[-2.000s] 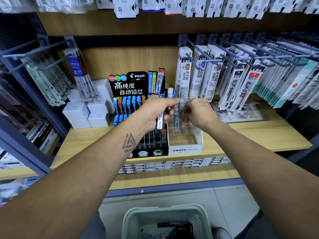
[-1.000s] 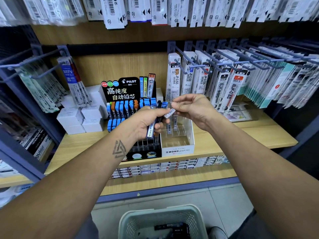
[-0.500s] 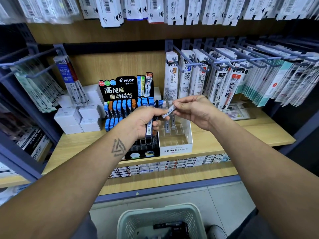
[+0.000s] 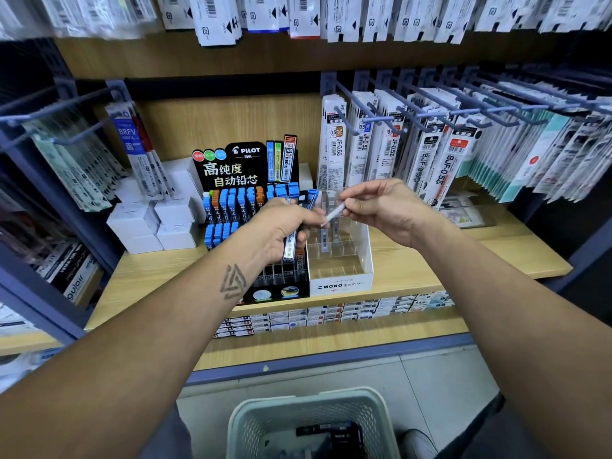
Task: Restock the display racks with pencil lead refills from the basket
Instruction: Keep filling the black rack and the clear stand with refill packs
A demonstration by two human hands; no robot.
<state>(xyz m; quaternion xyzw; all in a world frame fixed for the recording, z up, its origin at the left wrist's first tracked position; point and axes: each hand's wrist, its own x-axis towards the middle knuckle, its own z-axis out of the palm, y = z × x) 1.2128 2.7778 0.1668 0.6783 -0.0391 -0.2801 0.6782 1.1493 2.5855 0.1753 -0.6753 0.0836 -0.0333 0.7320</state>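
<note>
your right hand (image 4: 385, 210) pinches one slim white plastic lead refill case (image 4: 335, 213), long axis tilted, low end left toward your left hand (image 4: 284, 223). the clear acrylic mono rack (image 4: 366, 256) sits just below and far, nearest the right hand. left hand grips a bundle of clear hard refill tubes (image 4: 289, 241), upright. pale green mesh plastic basket (image 4: 238, 422) near, on the floor.

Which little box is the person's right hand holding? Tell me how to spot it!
Find the white MONO rack on the wooden shelf. Just above it, the right hand pinches a small white refill case, tilted. Unlike the upright cases in the rack, it hangs in the air between both hands.
</note>
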